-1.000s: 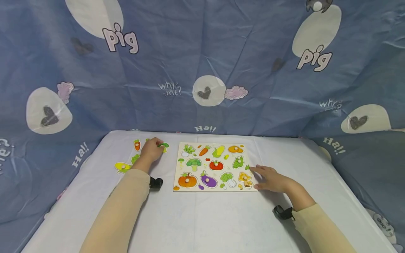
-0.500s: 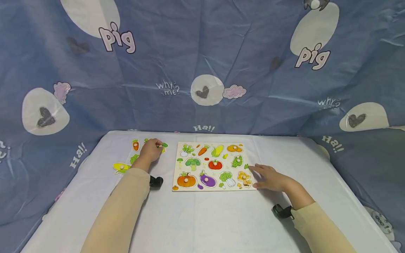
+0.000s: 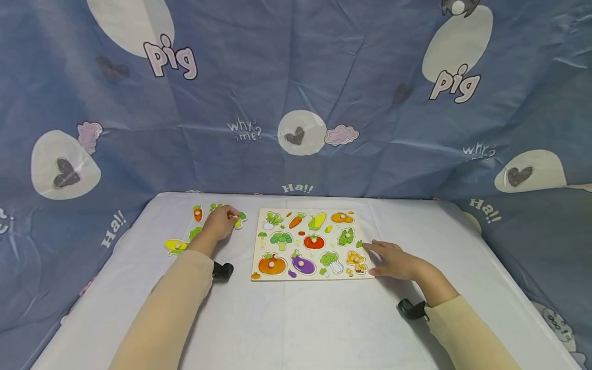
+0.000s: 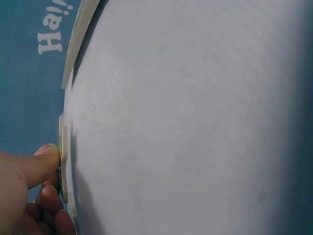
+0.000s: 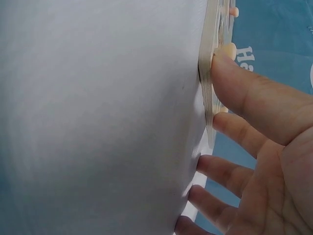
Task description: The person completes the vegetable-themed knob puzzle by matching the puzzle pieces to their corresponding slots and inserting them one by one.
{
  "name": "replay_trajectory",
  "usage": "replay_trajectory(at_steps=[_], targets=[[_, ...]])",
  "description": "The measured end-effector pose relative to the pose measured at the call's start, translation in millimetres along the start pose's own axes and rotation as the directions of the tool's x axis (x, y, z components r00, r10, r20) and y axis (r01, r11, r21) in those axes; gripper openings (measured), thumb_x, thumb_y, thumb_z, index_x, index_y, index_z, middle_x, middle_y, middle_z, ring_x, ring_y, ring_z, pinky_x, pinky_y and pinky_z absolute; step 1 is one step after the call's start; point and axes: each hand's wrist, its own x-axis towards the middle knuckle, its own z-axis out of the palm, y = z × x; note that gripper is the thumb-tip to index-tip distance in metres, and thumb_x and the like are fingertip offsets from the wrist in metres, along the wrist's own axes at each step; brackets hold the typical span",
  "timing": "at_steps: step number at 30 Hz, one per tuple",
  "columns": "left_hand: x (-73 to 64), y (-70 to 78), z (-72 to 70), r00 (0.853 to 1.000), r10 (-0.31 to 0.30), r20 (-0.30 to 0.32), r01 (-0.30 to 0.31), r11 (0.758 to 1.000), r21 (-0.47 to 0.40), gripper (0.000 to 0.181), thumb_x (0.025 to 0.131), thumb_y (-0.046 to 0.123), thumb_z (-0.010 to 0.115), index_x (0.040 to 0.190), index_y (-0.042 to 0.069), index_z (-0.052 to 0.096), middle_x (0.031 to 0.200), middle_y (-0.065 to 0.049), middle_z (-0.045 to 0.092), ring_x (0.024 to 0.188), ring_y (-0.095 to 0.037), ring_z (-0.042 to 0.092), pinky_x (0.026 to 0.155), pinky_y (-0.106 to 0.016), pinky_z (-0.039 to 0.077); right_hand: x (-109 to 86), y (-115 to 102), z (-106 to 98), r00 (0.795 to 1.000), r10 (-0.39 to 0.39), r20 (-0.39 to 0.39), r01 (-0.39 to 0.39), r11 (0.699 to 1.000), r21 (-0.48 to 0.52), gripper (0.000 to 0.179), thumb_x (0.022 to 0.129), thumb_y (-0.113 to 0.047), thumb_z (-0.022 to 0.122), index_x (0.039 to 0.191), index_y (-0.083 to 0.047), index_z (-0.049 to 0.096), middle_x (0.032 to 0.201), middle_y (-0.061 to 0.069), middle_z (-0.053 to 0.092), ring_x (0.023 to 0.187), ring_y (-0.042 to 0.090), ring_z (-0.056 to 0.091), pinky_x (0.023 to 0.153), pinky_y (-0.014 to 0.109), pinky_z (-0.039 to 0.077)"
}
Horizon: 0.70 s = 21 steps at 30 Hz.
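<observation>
One board (image 3: pixel 297 243), white table (image 3: pixel 287 329), blue backdrop (image 3: pixel 240 87)

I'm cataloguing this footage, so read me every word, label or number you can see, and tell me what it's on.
"pig", twice, high on the blue cloth.
"why me?", on the cloth, left of centre.
"why?", on the cloth, at right.
"Ha!!", three times, low on the cloth.
Left-edge marks on the cloth: cut off, unreadable.
Puzzle board: no readable text.
</observation>
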Motion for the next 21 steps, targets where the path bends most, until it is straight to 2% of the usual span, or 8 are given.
replay_trajectory(at_steps=[5,11,15,21], targets=[[-7.0,6.5,-2.5,0.999,0.017,0.035,-0.016,1.0,-0.023,0.021,0.104,0.016,0.054,0.119,0.002,0.062,0.111,-0.015,0.06,0.103,-0.031,0.056,0.092,-0.046,0.046,0.1,-0.3,-0.6,1.0,0.011,0.002,-0.011,1.0,-0.007,0.082,0.086,-0.039,0.077,0.154,-0.012,0.039,0.159,0.027,0.025,0.144,0.053,0.018,0.108,0.072,0.023],[-16.2,16.6,-2.1,0.991,0.099,0.086,-0.094,0.993,-0.065,0.022,0.105,0.016,0.054,0.12,0.003,0.062,0.114,-0.015,0.06,0.107,-0.031,0.056,0.093,-0.046,0.047,1.4,0.3,0.1,0.999,0.032,0.007,-0.032,0.999,-0.014,0.083,0.086,-0.04,0.076,0.155,-0.013,0.038,0.16,0.026,0.025,0.145,0.051,0.017,0.108,0.072,0.022],[-22.5,27.2,-1.3,0.981,0.158,0.11,-0.149,0.985,-0.082,0.02,0.104,0.015,0.055,0.118,0.003,0.063,0.109,-0.013,0.059,0.1,-0.028,0.056,0.086,-0.042,0.047,2.2,0.6,0.7,0.999,0.033,0.006,-0.033,0.999,-0.01,0.083,0.086,-0.039,0.076,0.155,-0.014,0.038,0.16,0.025,0.024,0.145,0.051,0.017,0.109,0.073,0.022],[-28.0,38.4,5.2,0.973,0.196,0.126,-0.187,0.979,-0.075,0.017,0.104,0.015,0.056,0.115,0.006,0.065,0.104,-0.009,0.059,0.091,-0.023,0.053,0.079,-0.037,0.045,3.6,2.3,1.4,0.999,0.039,0.003,-0.039,0.999,-0.015,0.083,0.086,-0.04,0.076,0.155,-0.015,0.038,0.16,0.024,0.025,0.145,0.05,0.017,0.109,0.072,0.023]])
